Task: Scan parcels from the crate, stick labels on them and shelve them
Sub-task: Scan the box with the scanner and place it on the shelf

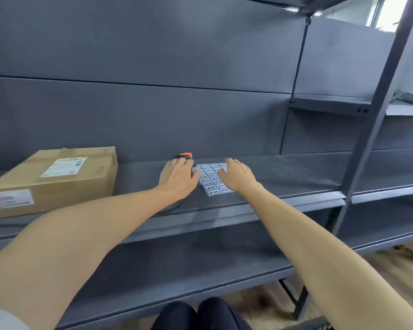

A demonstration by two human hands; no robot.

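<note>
On the shelf [284, 172] before me, the parcel [55, 179] sits far to my left, well apart from the rest. The scanner [185, 156] lies under my left grip [179, 178], with the label sheet [212, 178] just beside it on the right. My right grip [239, 173] rests on that sheet's right side.

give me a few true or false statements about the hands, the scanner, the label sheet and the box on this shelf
1. The cardboard box sits left of both hands. True.
2. The right hand grips the scanner. False: the left hand lies over the scanner.
3. The label sheet lies flat on the shelf. True.
4. The box is being carried. False: it rests on the shelf.
5. The right hand touches the label sheet. True.
</note>
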